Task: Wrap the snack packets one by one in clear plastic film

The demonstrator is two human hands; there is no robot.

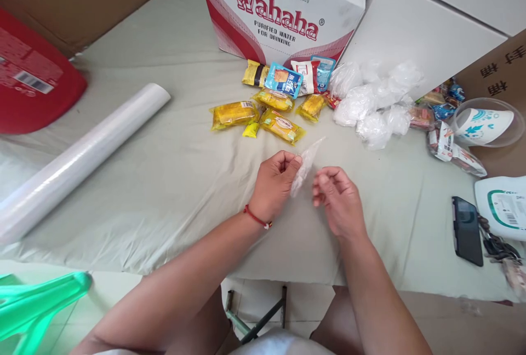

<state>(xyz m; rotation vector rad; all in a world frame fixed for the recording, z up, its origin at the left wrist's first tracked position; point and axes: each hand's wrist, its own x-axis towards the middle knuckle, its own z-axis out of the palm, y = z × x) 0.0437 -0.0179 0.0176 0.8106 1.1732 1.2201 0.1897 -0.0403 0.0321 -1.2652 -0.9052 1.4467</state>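
My left hand (274,184), with a red cord bracelet at the wrist, pinches a small piece of clear plastic bag (304,166) between thumb and fingers. The thin plastic stands up and tapers to a point away from me. Just right of it, apart from the plastic, is my right hand (337,199), its fingers loosely curled with nothing visible in them. Beyond both hands lie several yellow-wrapped snacks (282,125), together with a blue snack packet (283,80) and a red and white packet (304,76).
Crumpled clear plastic bundles (361,104) lie beyond my right hand. A Wahaha carton (279,10) stands at the back. Leftward lie a plastic film roll (86,158) and a red container (33,70). A paper cup (485,126), phone (467,230) and white bottle (503,207) are at right.
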